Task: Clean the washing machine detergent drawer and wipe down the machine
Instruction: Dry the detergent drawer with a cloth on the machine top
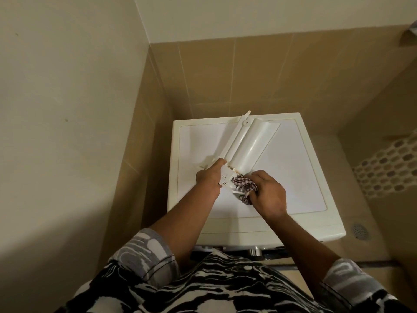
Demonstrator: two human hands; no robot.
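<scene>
Above the washing machine (282, 168), left hand (208, 178) grips the detergent drawer (246, 145); right hand (268, 195) clenches a checked cloth (242, 185) against its near end.

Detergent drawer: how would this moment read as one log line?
step: wiping | detergent drawer: out, over washing machine top | left hand: holds drawer | right hand: presses checked cloth on near end

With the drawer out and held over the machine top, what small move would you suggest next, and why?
Probably slide the checked cloth further up the detergent drawer. The right hand presses the cloth only at the near end, the left hand steadies the drawer, and its long far section looks unwiped.
</scene>
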